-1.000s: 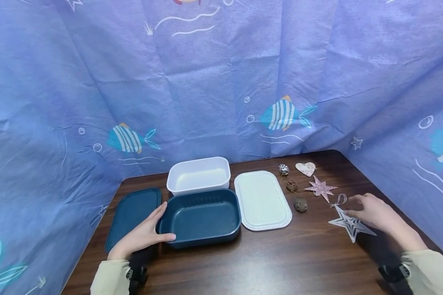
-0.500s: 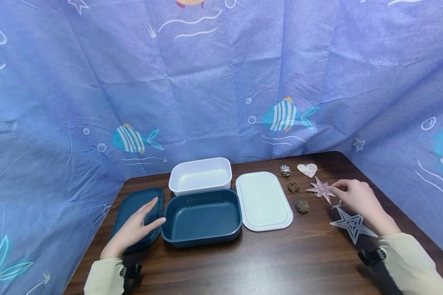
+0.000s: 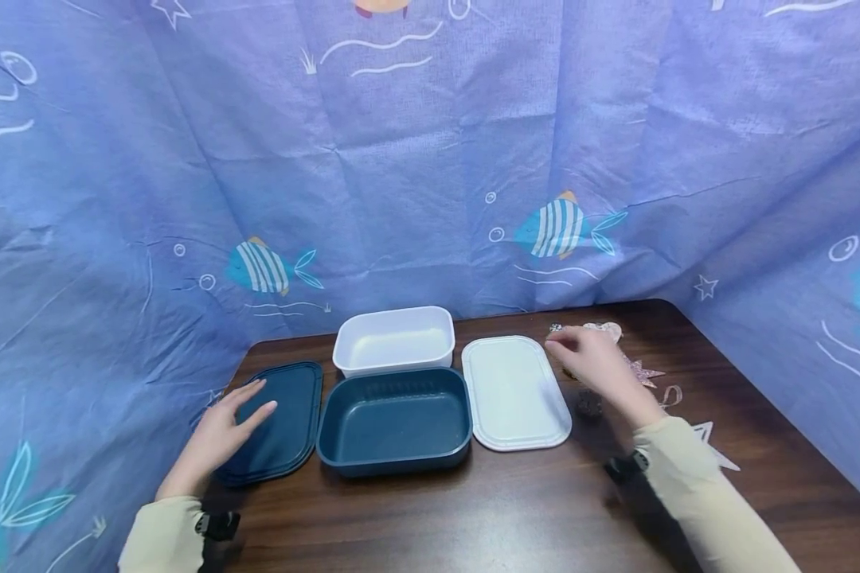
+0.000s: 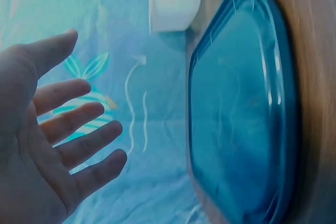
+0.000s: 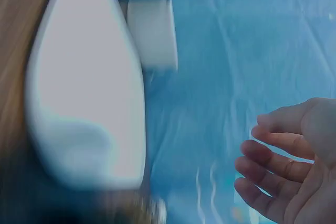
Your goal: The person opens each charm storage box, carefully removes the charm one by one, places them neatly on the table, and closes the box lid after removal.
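Note:
My left hand (image 3: 218, 434) hovers over the dark blue lid (image 3: 290, 422) with its fingers spread, as the left wrist view also shows with the same lid (image 4: 236, 103). Nothing is in it. Past the right edge of the white lid (image 3: 517, 398), my right hand (image 3: 605, 374) reaches over the small decorations. Its fingers are loosely bent and hold nothing in the right wrist view. Close to its fingertips lies a small frosted ball (image 3: 555, 327). The hand and forearm partly hide a pink glitter star (image 3: 645, 372), a pale heart (image 3: 611, 328) and a silver star (image 3: 720, 454).
A dark blue container (image 3: 394, 467) stands between the two lids, with a white container (image 3: 396, 366) right behind it. A dark rough ball (image 3: 588, 403) lies beneath the right wrist. Fish-patterned blue cloth (image 3: 401, 199) hangs behind the brown table (image 3: 416, 529).
My left hand has let go of the dark blue container and moved left over its lid. My right hand has passed from the silver star, over the pink star, leftward toward the frosted ball.

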`<state>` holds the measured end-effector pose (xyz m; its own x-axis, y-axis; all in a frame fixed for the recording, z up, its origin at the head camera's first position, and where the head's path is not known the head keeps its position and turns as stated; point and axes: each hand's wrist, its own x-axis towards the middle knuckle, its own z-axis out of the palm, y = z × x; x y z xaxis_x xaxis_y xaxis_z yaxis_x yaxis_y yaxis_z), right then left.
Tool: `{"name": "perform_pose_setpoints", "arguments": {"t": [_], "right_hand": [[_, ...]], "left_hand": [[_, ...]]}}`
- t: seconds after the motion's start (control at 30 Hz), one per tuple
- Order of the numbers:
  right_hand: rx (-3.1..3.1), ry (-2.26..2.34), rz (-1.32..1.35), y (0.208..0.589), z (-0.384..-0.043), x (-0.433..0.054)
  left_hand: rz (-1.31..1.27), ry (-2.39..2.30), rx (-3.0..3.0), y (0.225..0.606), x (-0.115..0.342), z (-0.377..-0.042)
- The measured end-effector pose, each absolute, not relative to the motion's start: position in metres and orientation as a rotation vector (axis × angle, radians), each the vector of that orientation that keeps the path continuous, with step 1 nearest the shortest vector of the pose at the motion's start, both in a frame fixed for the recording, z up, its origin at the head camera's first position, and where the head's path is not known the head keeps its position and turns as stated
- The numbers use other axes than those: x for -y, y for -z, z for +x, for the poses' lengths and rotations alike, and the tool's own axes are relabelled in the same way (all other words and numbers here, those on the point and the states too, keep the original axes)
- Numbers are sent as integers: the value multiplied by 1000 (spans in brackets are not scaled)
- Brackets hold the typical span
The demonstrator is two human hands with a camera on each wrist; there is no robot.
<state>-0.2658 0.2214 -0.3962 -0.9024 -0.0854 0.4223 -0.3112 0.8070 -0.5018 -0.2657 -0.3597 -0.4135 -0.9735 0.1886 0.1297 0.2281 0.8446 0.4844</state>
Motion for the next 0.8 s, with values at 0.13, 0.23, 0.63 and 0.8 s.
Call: {"name": "perform_pose_setpoints", "arguments": {"t": [0.13,0.23,0.63,0.8], "right_hand": [[2602,-887,380,396,-281,-176],[2576,-951,458,396,-287,-142],[2528,-1148,654,397,-282,-32],[2572,-1147,746,396,-276,5]], "left_hand": [[-278,769,2948,402,373,-262],[-231,757,2935,394,383,-260],[34,748,2949,386,417,-248],[84,765,2954,386,426,-244]]}}
